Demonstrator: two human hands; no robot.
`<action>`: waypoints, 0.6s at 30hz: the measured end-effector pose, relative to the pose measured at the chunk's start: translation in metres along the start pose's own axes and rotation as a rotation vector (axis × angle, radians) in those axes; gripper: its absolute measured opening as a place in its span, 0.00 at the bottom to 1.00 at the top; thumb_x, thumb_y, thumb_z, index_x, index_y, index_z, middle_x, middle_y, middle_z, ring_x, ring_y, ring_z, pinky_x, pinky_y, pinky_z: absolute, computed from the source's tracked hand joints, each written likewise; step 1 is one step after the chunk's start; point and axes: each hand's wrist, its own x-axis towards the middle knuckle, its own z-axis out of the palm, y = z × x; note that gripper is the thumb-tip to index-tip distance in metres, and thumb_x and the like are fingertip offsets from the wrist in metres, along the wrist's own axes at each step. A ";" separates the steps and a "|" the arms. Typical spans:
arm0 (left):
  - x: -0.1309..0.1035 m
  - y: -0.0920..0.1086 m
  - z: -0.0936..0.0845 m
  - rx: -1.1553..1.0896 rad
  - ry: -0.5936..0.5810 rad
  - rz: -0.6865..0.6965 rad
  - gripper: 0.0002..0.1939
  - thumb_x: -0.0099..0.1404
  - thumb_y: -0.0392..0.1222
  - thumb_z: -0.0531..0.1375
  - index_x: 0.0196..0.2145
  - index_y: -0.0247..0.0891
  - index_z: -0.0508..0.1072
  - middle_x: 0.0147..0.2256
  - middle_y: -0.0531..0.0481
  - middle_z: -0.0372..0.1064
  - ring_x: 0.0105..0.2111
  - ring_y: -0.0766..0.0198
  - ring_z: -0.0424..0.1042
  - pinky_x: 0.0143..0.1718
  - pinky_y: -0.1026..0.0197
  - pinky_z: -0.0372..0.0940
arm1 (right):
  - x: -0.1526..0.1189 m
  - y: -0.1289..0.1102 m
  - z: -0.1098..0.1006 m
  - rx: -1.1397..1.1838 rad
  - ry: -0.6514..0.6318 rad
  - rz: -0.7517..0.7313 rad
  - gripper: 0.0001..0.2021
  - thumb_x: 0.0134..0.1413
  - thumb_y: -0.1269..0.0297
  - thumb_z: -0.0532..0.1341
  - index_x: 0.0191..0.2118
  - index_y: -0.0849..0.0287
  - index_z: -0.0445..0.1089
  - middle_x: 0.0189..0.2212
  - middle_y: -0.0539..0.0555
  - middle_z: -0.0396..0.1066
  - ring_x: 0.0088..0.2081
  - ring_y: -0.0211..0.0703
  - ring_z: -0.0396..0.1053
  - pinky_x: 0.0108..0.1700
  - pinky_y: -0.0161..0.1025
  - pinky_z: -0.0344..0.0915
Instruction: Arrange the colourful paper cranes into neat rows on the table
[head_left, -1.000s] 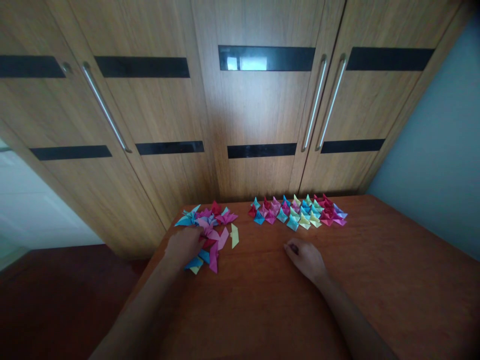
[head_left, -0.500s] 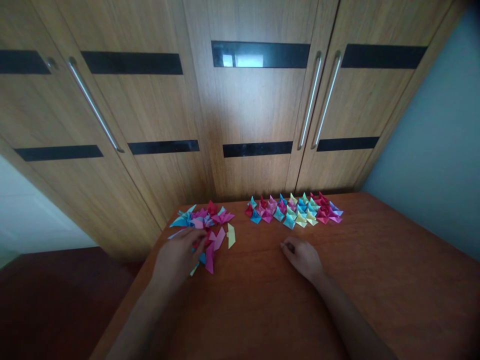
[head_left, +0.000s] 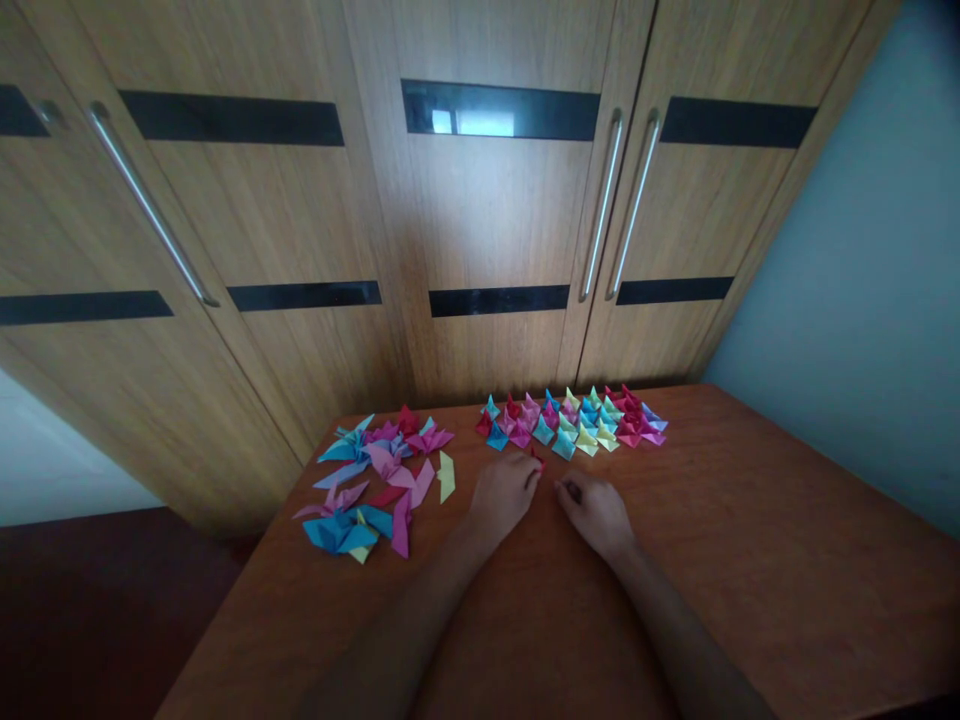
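Observation:
My left hand (head_left: 504,493) is over the middle of the table, its fingertips pinching a small red origami piece (head_left: 537,461), mostly hidden by the fingers. Just to its right, my right hand (head_left: 596,510) rests on the wood with its fingers curled in, and nothing shows between them. Beyond both hands stand rows of small pointed origami pieces (head_left: 564,444) in blue, red, pink, yellow and purple. Off to the left lies a loose spread of folded paper shapes (head_left: 390,462), flatter and more scattered, with a yellow paper strip (head_left: 446,477) at its right side.
The reddish-brown wooden table (head_left: 720,570) reaches back to a wooden wardrobe (head_left: 495,220) with long metal handles (head_left: 601,205) and dark bands. A pale blue wall (head_left: 847,300) rises at the right. Dark floor (head_left: 112,610) shows past the table's left edge.
My left hand has moved right from the loose paper spread to beside my right hand, carrying the red origami piece. My right hand stays curled on the table. The view has shifted slightly right.

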 end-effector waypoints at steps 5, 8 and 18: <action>0.020 0.002 0.014 0.034 0.000 -0.027 0.12 0.68 0.39 0.50 0.39 0.41 0.73 0.39 0.47 0.71 0.40 0.60 0.69 0.40 0.60 0.62 | 0.001 0.000 -0.002 -0.037 -0.032 0.037 0.11 0.57 0.61 0.54 0.28 0.56 0.68 0.24 0.49 0.70 0.27 0.37 0.65 0.28 0.32 0.50; 0.027 0.001 0.018 0.059 0.004 -0.053 0.12 0.68 0.39 0.49 0.40 0.41 0.72 0.39 0.47 0.70 0.41 0.61 0.68 0.42 0.61 0.62 | 0.000 -0.001 -0.003 -0.031 -0.048 0.036 0.10 0.57 0.61 0.54 0.28 0.56 0.68 0.25 0.49 0.71 0.28 0.37 0.66 0.28 0.31 0.50; 0.033 -0.001 0.025 0.098 0.002 -0.084 0.11 0.68 0.39 0.50 0.40 0.42 0.72 0.39 0.48 0.70 0.40 0.60 0.69 0.40 0.61 0.62 | 0.000 -0.002 -0.004 -0.037 -0.073 0.045 0.09 0.57 0.61 0.54 0.29 0.55 0.68 0.26 0.49 0.71 0.29 0.37 0.66 0.28 0.31 0.49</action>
